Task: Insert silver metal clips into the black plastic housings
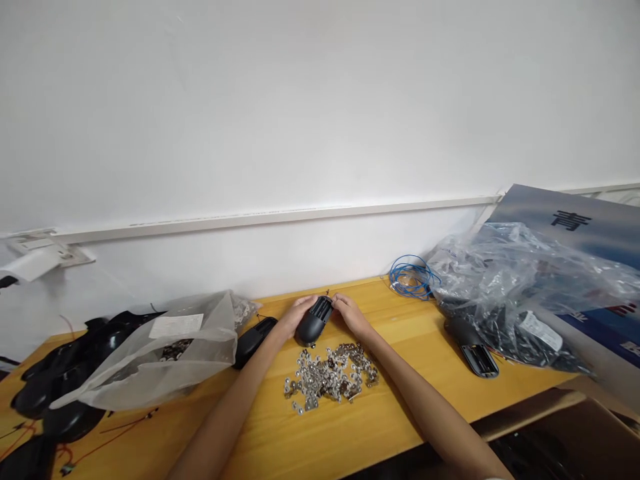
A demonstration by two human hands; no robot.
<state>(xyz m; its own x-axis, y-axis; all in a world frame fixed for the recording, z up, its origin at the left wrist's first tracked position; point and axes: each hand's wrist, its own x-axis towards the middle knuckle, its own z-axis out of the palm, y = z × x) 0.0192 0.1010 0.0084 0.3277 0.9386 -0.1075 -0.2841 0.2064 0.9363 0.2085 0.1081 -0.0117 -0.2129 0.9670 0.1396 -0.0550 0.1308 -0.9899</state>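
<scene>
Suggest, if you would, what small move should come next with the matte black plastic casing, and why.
I would probably lower the matte black plastic casing onto the yellow wooden tabletop beside the heap of small silver metal parts, because your left hand and right hand both grip it, leaving neither free.

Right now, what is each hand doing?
Left hand: closed, holding the black plastic shell.
Right hand: closed, holding the same shell from the other side.
</scene>
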